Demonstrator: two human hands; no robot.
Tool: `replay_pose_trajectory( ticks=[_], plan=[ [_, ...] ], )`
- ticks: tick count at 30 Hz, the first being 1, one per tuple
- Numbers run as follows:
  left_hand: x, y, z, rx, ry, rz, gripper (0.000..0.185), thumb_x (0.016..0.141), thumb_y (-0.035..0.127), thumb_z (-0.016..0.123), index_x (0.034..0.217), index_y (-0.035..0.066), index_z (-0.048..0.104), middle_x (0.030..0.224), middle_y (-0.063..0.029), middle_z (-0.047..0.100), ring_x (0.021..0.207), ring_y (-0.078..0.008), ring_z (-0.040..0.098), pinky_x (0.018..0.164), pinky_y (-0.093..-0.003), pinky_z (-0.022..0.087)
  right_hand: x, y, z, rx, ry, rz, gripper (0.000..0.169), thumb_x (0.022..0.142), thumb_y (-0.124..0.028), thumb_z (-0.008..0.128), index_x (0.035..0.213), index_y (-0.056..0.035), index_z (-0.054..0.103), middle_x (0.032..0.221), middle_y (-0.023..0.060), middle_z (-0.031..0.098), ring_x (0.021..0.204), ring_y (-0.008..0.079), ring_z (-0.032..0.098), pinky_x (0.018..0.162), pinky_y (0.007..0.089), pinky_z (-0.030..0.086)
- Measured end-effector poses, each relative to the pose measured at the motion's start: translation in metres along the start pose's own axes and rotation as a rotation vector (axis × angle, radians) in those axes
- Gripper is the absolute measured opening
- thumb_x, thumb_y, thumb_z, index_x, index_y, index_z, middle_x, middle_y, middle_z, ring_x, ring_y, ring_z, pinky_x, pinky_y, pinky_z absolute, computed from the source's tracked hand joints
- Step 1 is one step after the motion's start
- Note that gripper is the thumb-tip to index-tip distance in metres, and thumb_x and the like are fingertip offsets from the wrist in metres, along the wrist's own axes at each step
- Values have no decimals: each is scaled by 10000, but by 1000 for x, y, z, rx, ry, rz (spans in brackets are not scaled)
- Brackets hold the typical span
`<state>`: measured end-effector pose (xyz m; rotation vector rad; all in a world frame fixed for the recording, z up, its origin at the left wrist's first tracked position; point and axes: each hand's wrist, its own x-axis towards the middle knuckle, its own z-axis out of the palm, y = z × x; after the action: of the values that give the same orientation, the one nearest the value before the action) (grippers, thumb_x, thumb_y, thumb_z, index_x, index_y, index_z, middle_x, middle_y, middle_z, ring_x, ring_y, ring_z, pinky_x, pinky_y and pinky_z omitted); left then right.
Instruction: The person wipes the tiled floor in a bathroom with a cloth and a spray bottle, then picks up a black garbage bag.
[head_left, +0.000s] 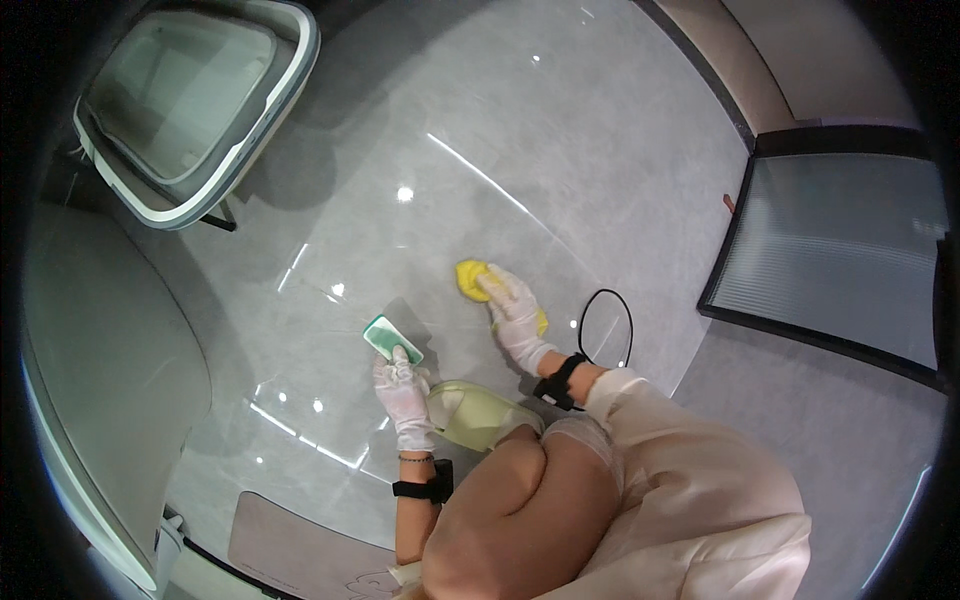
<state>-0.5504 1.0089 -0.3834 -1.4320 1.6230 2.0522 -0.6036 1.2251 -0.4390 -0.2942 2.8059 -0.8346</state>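
Observation:
My left hand (403, 391), in a white glove, grips a small rectangular white-and-green block (392, 339) above the floor; the picture does not settle exactly what it is. Also gloved in white, my right hand (514, 309) has its fingers on a bunched yellow cloth (472, 280) against the grey, glossy tiled floor (450, 225). A bit of the same yellow shows beside that palm. Close by my left wrist is a pale green item (474, 414), partly hidden by my bent legs, so its kind is unclear. Black straps with small dark units circle both wrists.
A grey-and-white plastic tub (279, 105) stands at upper left, above a rounded pale fixture (112, 315). At right is a black-framed ribbed glass panel (840, 240). A black cable loop (631, 322) lies near my right wrist. A printed mat (300, 536) lies at lower left.

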Motion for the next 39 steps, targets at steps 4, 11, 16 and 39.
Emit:
replay_pose_trajectory(
  ticks=[4,11,16,39],
  plan=[
    [1,-12,-35,-18,10,2,295,967,265,565,1094,0,549,718,-45,580,488,-109,530,422,-242,377,26,25,-37,374,196,549,490,916,-121,532,1399,-149,450,1441,188,386,1301,340,401,1096,383,337],
    [-10,-15,-23,-63,42,-66,241,959,260,586,1007,26,554,664,-17,558,460,-93,508,399,-236,351,52,22,-14,-261,46,100,495,908,-306,545,1378,-168,471,1476,172,342,1359,370,314,1138,471,254],
    [-15,-13,-26,-90,43,-49,204,957,241,589,982,41,559,674,-8,567,475,-77,512,414,-232,367,66,-5,-7,-209,-491,-657,410,934,-346,506,1333,-249,517,1474,76,371,1374,329,309,1150,461,236],
    [-48,-26,-118,-371,467,-7,282,965,290,576,1034,18,556,683,-39,574,441,-105,515,373,-242,362,1,-167,91,-253,-94,-20,567,930,-318,466,1455,-128,365,1516,211,231,1352,427,255,1143,505,180]
  ],
)
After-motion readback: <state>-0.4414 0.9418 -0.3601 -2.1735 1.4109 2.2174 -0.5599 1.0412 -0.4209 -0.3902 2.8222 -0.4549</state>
